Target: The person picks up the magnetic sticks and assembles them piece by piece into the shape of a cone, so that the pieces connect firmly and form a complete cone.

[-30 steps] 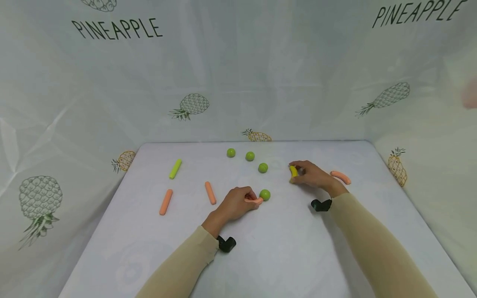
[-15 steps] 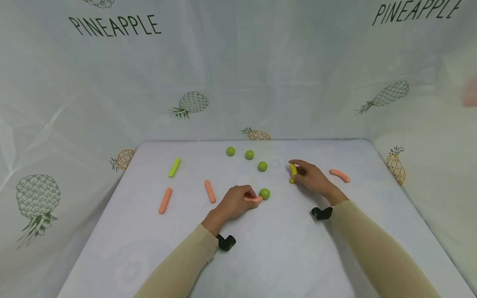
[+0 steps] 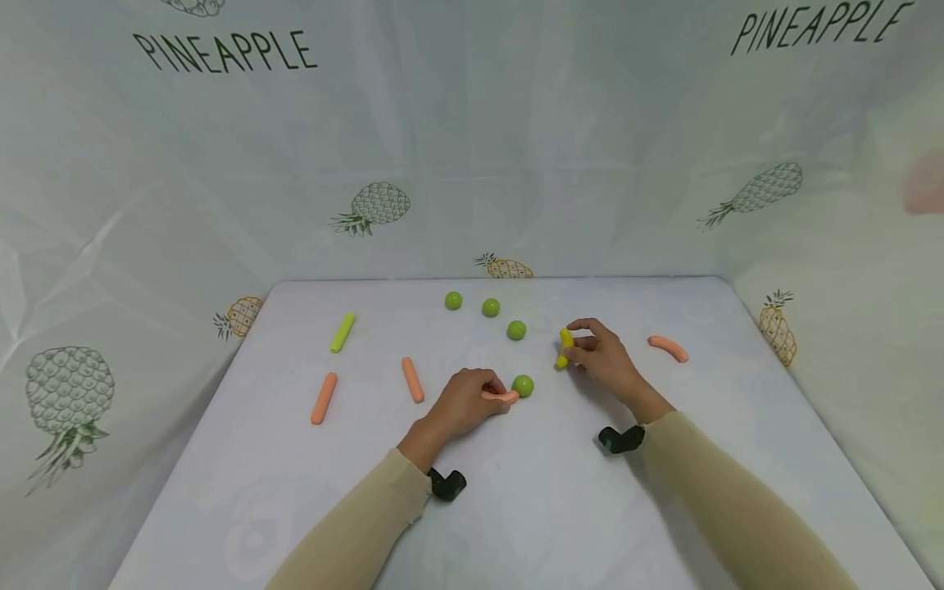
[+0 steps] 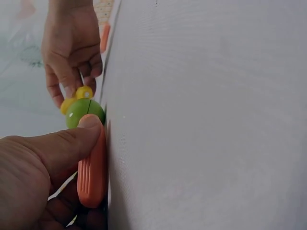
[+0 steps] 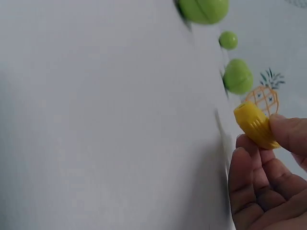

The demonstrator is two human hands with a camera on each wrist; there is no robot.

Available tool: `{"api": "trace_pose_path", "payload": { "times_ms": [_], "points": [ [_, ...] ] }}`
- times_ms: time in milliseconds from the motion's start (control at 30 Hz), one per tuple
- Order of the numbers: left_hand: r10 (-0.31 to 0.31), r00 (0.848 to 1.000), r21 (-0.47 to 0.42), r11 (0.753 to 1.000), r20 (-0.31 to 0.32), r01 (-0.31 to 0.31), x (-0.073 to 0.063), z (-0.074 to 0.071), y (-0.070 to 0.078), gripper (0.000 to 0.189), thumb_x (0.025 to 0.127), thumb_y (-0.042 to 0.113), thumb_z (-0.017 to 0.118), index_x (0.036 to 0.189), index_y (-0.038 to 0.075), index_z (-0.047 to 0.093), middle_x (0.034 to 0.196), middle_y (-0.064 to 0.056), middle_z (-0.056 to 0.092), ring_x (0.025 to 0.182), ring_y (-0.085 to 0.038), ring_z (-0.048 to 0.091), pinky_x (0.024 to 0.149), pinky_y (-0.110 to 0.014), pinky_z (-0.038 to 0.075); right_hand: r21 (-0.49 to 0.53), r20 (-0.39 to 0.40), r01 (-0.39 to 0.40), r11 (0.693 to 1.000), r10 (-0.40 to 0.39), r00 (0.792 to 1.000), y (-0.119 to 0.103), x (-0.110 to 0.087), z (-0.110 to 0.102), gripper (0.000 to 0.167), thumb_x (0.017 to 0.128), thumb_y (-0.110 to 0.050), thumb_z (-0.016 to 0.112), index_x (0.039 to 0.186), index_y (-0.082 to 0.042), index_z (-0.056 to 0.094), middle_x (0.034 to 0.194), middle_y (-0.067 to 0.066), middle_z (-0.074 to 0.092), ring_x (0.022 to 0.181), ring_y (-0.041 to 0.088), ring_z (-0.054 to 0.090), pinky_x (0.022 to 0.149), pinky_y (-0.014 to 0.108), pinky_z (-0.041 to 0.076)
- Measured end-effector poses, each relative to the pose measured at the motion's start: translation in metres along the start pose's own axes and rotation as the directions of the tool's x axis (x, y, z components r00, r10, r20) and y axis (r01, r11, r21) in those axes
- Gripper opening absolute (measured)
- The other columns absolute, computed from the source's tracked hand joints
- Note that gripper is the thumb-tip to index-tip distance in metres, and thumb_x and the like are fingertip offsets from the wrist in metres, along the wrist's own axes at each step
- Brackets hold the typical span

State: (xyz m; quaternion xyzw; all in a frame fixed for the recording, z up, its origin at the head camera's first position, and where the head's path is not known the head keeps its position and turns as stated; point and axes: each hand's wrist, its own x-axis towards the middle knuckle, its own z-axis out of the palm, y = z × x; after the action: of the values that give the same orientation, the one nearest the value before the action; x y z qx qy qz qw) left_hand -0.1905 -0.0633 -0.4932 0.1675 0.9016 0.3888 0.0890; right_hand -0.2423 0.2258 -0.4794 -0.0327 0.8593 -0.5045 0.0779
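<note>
A white sheet printed with pineapples and lettering (image 3: pixel 225 52) hangs behind and beside a white table (image 3: pixel 546 500). The left hand (image 3: pixel 466 403), low over the middle of the table, pinches a curved orange stick (image 3: pixel 503 397) between thumb and fingers. The inner end of this stick points at the nearest green ball (image 3: pixel 523 386); the two appear to touch, though the angle does not settle it. The right hand (image 3: pixel 601 356), farther back and to the right, grips a curved yellow piece (image 5: pixel 256 127) between thumb and fingertips. Three further green balls, at the left (image 3: pixel 453 301), middle (image 3: pixel 491 307) and right (image 3: pixel 516 330), form a slanting row behind the nearest one. On the left part of the table lie a light-green stick (image 3: pixel 342 333) and two straight orange sticks, the outer (image 3: pixel 324 398) and the inner (image 3: pixel 413 380), set apart. A second curved orange piece (image 3: pixel 668 348) lies to the right of the right hand. Both forearms wear beige sleeves (image 3: pixel 737 500), with a black device (image 3: pixel 621 440) at each wrist.
</note>
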Motion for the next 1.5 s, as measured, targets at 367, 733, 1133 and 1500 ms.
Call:
{"api": "trace_pose_path", "payload": {
  "times_ms": [367, 733, 1133, 1500],
  "points": [
    [0.006, 1.000, -0.008, 1.000, 0.007, -0.006, -0.004, 0.001, 0.007, 0.012, 0.091, 0.024, 0.085, 0.099, 0.021, 0.077, 0.096, 0.011, 0.071, 0.092, -0.012, 0.058, 0.085, -0.032, 0.049, 0.193, 0.067, -0.109, 0.975, 0.098, 0.993, -0.015, -0.005, 0.032, 0.048, 0.101, -0.010, 0.071, 0.147, -0.007, 0.058, 0.123, 0.025, 0.072, 0.077, 0.018, 0.073, 0.073, 0.029, 0.063],
    [0.001, 1.000, -0.007, 1.000, 0.000, -0.001, -0.004, 0.001, 0.007, 0.012, 0.092, 0.027, 0.084, 0.100, 0.022, 0.077, 0.096, 0.011, 0.072, 0.092, -0.012, 0.059, 0.085, -0.033, 0.050, 0.181, 0.102, -0.101, 0.978, 0.084, 0.991, -0.022, -0.008, 0.042, 0.048, 0.101, -0.013, 0.071, 0.147, -0.008, 0.059, 0.126, 0.024, 0.072, 0.083, 0.019, 0.073, 0.076, 0.030, 0.063],
    [0.017, 1.000, 0.000, 1.000, -0.014, -0.017, -0.009, 0.012, 0.017, 0.012, 0.092, 0.028, 0.084, 0.099, 0.022, 0.077, 0.095, 0.012, 0.073, 0.090, -0.010, 0.060, 0.084, -0.029, 0.050, 0.121, 0.102, -0.052, 0.991, 0.039, 0.994, -0.023, -0.009, 0.044, 0.043, 0.102, -0.012, 0.070, 0.142, -0.003, 0.062, 0.133, 0.024, 0.069, 0.095, 0.019, 0.073, 0.081, 0.034, 0.063],
    [0.022, 1.000, -0.021, 1.000, -0.010, -0.022, -0.012, 0.023, 0.022, 0.013, 0.092, 0.025, 0.084, 0.101, 0.019, 0.077, 0.092, 0.012, 0.072, 0.084, -0.006, 0.060, 0.079, -0.026, 0.050, -0.010, 0.041, -0.016, 1.000, 0.017, 0.999, -0.024, -0.009, 0.053, 0.030, 0.101, -0.015, 0.070, 0.128, -0.002, 0.072, 0.118, 0.018, 0.076, 0.090, 0.017, 0.072, 0.075, 0.030, 0.060]
  ]
}}
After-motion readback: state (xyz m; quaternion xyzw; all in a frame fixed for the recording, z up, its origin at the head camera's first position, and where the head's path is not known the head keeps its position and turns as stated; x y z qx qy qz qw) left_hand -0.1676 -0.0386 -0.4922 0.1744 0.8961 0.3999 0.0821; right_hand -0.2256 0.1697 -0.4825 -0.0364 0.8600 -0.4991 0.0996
